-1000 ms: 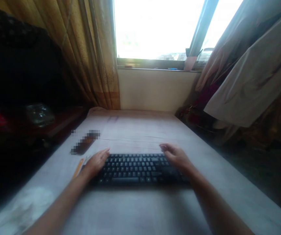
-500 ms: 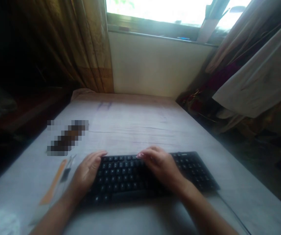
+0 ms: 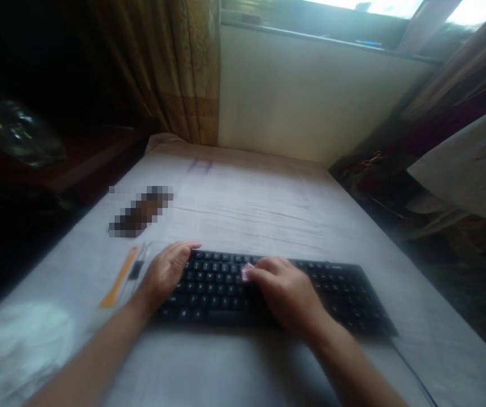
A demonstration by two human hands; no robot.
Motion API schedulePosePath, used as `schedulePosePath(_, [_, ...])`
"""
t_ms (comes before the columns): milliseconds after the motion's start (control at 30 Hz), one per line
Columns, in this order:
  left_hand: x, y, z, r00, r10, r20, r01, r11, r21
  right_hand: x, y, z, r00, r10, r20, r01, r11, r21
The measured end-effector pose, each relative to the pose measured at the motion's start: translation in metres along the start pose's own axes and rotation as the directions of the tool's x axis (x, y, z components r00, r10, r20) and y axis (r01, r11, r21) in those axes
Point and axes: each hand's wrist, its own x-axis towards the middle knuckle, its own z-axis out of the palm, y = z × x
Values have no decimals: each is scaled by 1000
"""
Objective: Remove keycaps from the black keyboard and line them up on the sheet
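A black keyboard (image 3: pixel 221 288) lies flat across the near part of the cloth-covered table. My left hand (image 3: pixel 169 271) grips its left end, fingers along the far corner and thumb near the keys. Over the middle of the keys is my right hand (image 3: pixel 287 288), closed on a small pinkish-white wad of cloth or tissue (image 3: pixel 247 272). The wad touches the upper rows of keys. My right hand and wrist hide part of the keys beneath them.
Left of the keyboard lie an orange flat tool (image 3: pixel 120 277) and a thin tool with a black middle (image 3: pixel 136 269). Farther back is a pixelated item (image 3: pixel 141 212). A cable (image 3: pixel 412 367) runs from the keyboard's right end. Curtains (image 3: pixel 196 73) and hanging cloth (image 3: pixel 472 164) flank the table.
The view has tilted down and turned slightly left. My right hand has brought the wad from the top row of keys a little nearer to me. My left hand stays at the keyboard's left end.
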Motion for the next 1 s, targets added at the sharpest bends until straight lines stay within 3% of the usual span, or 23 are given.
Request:
schedulePosePath(167, [1, 4, 1, 1000, -2, -4, 2, 999, -47, -1, 0, -15, 990, 55, 129, -44, 996, -83])
schedulePosePath(367, [0, 5, 3, 1000, -7, -7, 6, 998, -58, -3, -14, -6, 998, -54, 31, 55, 998, -41])
schedulePosePath(467, [0, 5, 3, 1000, -14, -17, 12, 997, -75, -2, -22, -1, 992, -96, 82, 98, 995, -26])
schedulePosePath(733, [1, 8, 1, 997, -37, -66, 27, 989, -143, -10, -11, -18, 977, 13, 214, -12, 1000, -6])
schedulePosePath(867, [1, 1, 1, 990, -97, -104, 74, 975, -209, -10, -11, -21, 983, -1, 184, -4, 1000, 23])
schedulePosePath(1000, [1, -8, 4, 972, -185, -145, 135, 944, -300, -1, -30, -8, 994, -92, 52, 89, 995, 52])
